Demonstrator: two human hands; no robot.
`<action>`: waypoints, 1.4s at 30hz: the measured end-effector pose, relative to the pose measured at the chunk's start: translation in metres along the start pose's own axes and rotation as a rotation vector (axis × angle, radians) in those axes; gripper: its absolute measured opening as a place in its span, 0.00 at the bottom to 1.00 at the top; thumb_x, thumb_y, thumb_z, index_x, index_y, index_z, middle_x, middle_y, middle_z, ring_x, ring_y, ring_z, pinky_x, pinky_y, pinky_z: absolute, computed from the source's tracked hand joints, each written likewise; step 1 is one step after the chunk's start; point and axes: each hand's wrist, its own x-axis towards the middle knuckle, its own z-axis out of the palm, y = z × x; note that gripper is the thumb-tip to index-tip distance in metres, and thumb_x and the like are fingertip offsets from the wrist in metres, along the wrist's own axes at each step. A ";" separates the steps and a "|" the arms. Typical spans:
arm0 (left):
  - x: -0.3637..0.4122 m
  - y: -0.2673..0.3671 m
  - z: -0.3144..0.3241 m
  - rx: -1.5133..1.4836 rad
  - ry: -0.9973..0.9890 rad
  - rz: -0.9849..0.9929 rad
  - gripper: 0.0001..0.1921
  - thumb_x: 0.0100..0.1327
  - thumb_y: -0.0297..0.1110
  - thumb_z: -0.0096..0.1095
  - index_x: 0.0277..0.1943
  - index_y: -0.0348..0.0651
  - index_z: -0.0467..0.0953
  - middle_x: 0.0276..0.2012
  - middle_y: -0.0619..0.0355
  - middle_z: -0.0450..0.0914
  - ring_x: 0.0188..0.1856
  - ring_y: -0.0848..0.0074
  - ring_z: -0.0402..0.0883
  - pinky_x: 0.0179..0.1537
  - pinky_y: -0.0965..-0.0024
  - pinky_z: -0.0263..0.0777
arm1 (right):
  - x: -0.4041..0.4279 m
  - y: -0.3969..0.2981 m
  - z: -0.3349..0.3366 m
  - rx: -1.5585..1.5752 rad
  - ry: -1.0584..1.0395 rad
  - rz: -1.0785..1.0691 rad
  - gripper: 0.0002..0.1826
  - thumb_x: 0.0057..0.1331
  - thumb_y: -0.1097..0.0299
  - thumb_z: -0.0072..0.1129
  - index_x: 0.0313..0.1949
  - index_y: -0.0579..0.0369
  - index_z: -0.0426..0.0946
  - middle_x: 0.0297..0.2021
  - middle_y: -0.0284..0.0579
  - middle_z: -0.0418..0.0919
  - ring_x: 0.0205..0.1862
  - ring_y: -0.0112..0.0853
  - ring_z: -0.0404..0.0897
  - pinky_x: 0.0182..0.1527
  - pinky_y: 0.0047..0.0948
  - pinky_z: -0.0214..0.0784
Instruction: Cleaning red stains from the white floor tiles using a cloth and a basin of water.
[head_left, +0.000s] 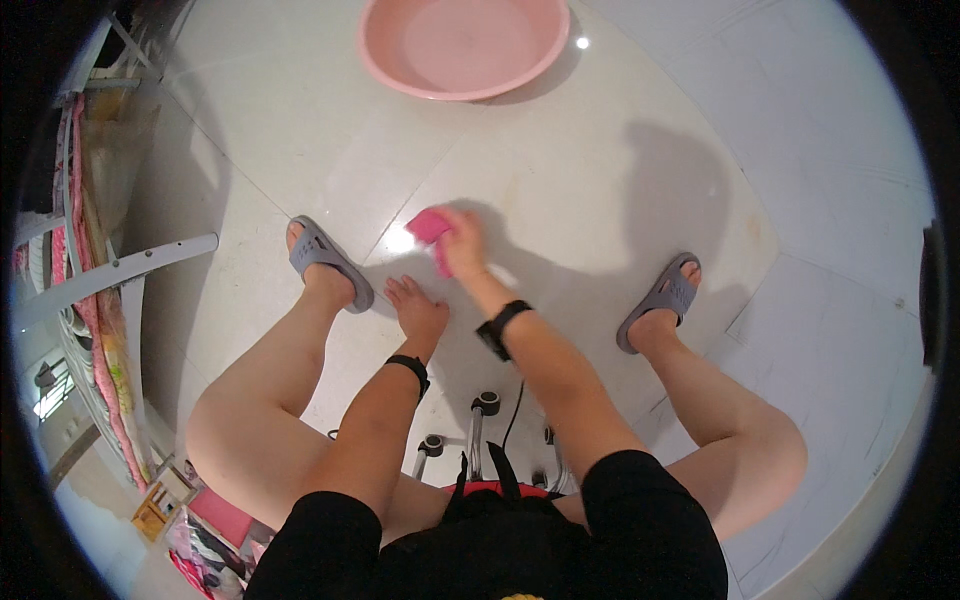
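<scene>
My right hand (466, 244) grips a bright pink cloth (429, 226), bunched and partly hidden under the fingers, low over the pale tiled floor (360, 165). The hand is slightly blurred. To its left and nearer to me, my left hand (417, 307) is spread on or just above the tiles, with nothing in it. Dark bands circle both wrists. Farther ahead, a round pink plastic basin (465, 96) rests on the floor, its far side cut off by the picture's edge. No contents can be made out in it.
My feet in grey slippers (330, 262) stand wide apart. Below me is a wheeled stool (477, 442) with a red seat edge and a dark cable (514, 416). At left a metal bed frame (150, 262) juts out beside layered bedding (82, 300). Marbled panels (825, 150) lie at right.
</scene>
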 end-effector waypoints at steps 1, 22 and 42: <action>0.001 -0.017 0.004 0.005 0.007 -0.034 0.43 0.51 0.41 0.58 0.64 0.22 0.50 0.66 0.30 0.47 0.70 0.43 0.38 0.70 0.55 0.30 | 0.011 0.001 -0.020 0.183 0.046 0.050 0.22 0.56 0.82 0.45 0.48 0.48 0.77 0.40 0.48 0.73 0.37 0.37 0.73 0.41 0.35 0.67; 0.006 -0.027 0.018 -0.086 0.090 0.052 0.42 0.49 0.38 0.60 0.66 0.28 0.51 0.66 0.27 0.44 0.68 0.36 0.38 0.69 0.51 0.37 | -0.023 -0.001 0.046 -0.473 -0.284 -0.247 0.22 0.52 0.76 0.56 0.48 0.42 0.78 0.44 0.52 0.70 0.51 0.48 0.67 0.54 0.42 0.63; 0.002 -0.027 0.000 0.061 -0.087 -0.017 0.62 0.42 0.53 0.75 0.66 0.21 0.39 0.66 0.24 0.36 0.70 0.41 0.29 0.69 0.49 0.24 | 0.107 0.091 -0.317 -0.360 0.684 0.450 0.27 0.55 0.66 0.51 0.57 0.48 0.70 0.44 0.62 0.77 0.46 0.50 0.77 0.47 0.41 0.71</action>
